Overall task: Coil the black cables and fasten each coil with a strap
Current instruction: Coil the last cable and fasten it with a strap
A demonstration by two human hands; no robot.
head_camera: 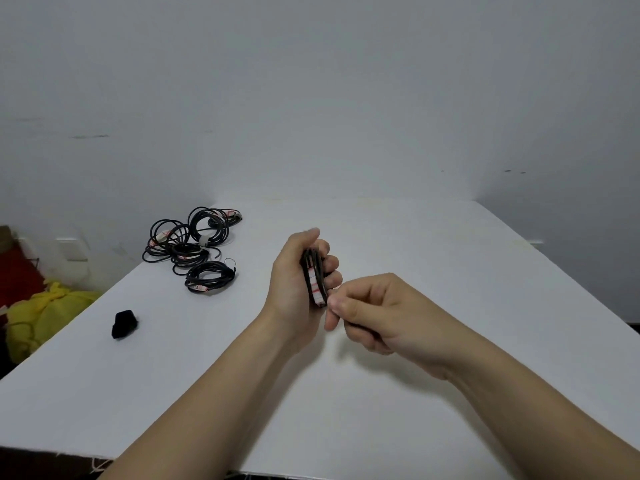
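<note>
My left hand (294, 282) is raised over the middle of the white table (450, 271) and closed around a black cable coil (311, 268), seen edge-on. A white strap with red marks (318, 289) wraps the coil's lower part. My right hand (374, 311) is just to the right, thumb and forefinger pinching the strap's end at the bottom of the coil. Dark cable or strap also shows under the right hand's curled fingers. Several black coils (194, 244), some with white-and-red straps, lie piled at the table's far left.
A small black lump (124, 323), perhaps rolled strap, lies on the table's left side. Beyond the left edge sit a yellow bundle (45, 313) and something red (17, 275). A pale wall stands behind the table.
</note>
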